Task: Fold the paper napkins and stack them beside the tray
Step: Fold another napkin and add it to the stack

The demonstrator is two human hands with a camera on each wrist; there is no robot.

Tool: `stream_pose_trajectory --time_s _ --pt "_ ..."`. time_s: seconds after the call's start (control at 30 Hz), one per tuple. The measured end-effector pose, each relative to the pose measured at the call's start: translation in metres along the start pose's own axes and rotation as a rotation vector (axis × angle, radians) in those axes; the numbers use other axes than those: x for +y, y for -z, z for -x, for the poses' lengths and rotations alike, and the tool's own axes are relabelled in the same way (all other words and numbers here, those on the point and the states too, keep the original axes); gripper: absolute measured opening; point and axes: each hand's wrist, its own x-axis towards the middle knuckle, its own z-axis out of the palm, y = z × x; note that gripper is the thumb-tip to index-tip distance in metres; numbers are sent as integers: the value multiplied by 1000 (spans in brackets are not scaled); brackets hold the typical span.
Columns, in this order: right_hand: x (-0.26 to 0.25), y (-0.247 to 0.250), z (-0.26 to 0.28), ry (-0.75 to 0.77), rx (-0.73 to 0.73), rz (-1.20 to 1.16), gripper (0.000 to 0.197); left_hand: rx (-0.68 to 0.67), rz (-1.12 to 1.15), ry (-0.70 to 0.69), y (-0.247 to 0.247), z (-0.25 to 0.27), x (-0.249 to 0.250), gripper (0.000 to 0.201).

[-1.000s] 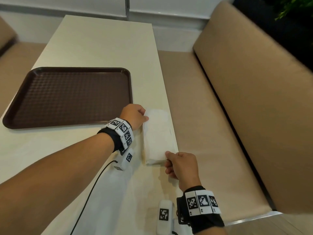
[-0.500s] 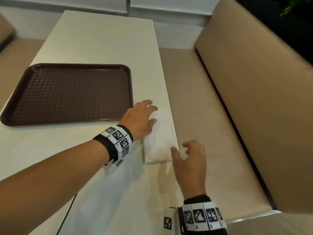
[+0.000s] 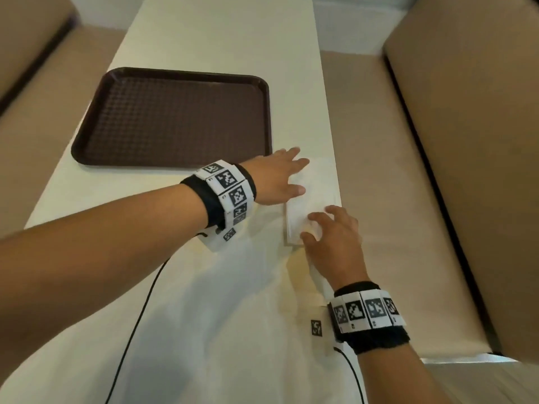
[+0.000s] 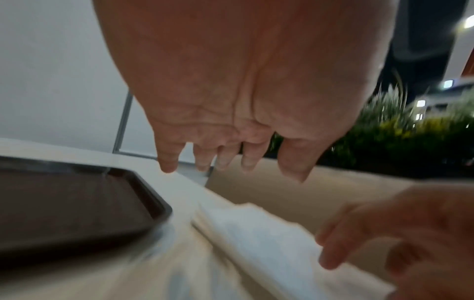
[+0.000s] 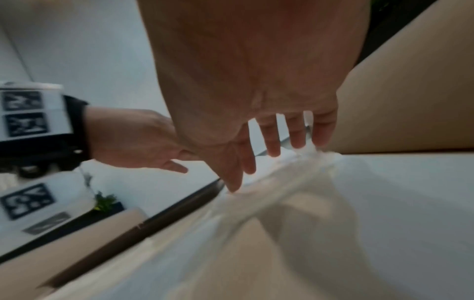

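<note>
One brown tray (image 3: 172, 118), one napkin stack (image 3: 318, 193), two hands, one table (image 3: 221, 33)

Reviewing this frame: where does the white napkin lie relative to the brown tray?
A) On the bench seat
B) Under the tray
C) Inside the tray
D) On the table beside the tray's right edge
D: the napkin lies flat on the table, right of the tray, with the left hand and right hand spread on it.

right hand (image 5: 246, 85) fingers spread, tips on white napkin (image 5: 287, 160), left hand (image 5: 133, 140) beside
</note>
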Motion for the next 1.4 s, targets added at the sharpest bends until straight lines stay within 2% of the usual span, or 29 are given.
stream_pose_trajectory --time_s 0.1,0.13,0.2,0.27,0.33,0.43,0.5,0.53,0.63,0.77,0.87,1.0,1.23,1.4 --pt "-15 8 27 132 81 -109 39 106 52 37 11 66 -29 60" --pt "-20 10 39 199 27 -157 39 132 48 49 9 93 -41 55" --pt "-28 7 70 301 -206 -161 44 109 59 104 -4 149 -65 47" --pt "-35 -5 99 361 -431 -35 57 43 111 165 -25 206 -86 43" --pt "-38 -20 119 382 -535 107 69 5 206 229 -50 260 -102 38" --pt "-40 -34 131 360 -513 225 71 -33 332 348 -93 324 -119 37" --pt "-42 -37 131 334 -492 237 64 -15 400 391 -118 353 -121 46" --pt "-44 -38 131 327 -487 238 59 -17 439 410 -125 364 -118 42" --pt "-50 -41 132 318 -478 248 44 28 480 399 -141 383 -110 30" --pt "-59 -44 132 288 -483 229 38 47 506 386 -154 393 -104 47" --pt "-64 -43 135 259 -499 176 42 78 536 375 -156 395 -94 39" --pt "-62 -42 139 237 -509 134 42 41 488 353 -163 393 -85 43" --pt "-61 -46 147 246 -378 114 16 62 392 354 -183 389 -79 51" --pt "-66 -25 147 262 -351 85 15 36 385 363 -185 388 -80 52"
